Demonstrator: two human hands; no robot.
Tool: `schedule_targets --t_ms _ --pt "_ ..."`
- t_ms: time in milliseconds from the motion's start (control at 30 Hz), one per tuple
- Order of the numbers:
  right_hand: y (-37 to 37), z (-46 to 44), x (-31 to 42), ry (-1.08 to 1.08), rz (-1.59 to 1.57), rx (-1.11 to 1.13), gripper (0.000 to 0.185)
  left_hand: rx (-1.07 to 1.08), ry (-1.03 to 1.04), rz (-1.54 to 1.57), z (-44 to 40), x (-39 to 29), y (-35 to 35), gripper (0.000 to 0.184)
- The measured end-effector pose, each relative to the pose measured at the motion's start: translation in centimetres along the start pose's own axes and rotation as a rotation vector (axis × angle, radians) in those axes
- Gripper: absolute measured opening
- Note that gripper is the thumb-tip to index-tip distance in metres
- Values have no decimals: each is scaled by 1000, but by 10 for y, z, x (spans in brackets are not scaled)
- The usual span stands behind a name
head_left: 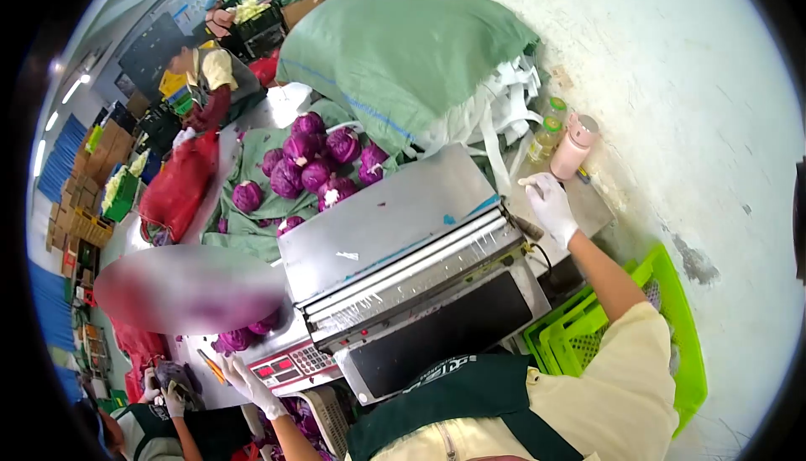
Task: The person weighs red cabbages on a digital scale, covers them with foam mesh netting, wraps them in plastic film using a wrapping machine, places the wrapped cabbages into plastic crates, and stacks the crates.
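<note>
My left hand (250, 385), in a white glove, is beside the scale's keypad with its fingers stretched out. An orange utility knife (211, 366) lies right by its fingertips; I see no grip around it. My right hand (552, 211), also gloved, is past the right end of the film wrapping machine (395, 226), near a pink bottle (574, 147). Its fingers look extended, with nothing plainly held. Purple cabbages (303, 149) are piled on green cloth behind the machine. More cabbage (235, 340) sits by the scale (290, 366), partly hidden by a blurred patch.
A big green sack (403, 49) with white material spilling out stands at the back. Glass jars (546, 138) are beside the bottle. Green crates (684, 335) are at my right, red mesh sacks (180, 184) at left. Co-workers (214, 83) stand along the table; a basket (323, 419) holds cabbage leaves.
</note>
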State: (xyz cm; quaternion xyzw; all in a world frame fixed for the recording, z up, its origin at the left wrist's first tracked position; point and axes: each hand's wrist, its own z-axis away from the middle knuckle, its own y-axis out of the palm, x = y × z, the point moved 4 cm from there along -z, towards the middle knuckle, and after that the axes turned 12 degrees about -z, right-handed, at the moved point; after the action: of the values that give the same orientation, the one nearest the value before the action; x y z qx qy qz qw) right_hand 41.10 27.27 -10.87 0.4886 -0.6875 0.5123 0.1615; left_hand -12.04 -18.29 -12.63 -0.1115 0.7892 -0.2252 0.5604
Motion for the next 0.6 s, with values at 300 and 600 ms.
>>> schedule_targets --t_ms 300,600 --pt "103 -89 -106 -535 937 692 31 -43 -44 74 61 3 -38 34" --pt "27 -127 -5 -615 259 247 23 -145 35 50 82 -69 -26 20"
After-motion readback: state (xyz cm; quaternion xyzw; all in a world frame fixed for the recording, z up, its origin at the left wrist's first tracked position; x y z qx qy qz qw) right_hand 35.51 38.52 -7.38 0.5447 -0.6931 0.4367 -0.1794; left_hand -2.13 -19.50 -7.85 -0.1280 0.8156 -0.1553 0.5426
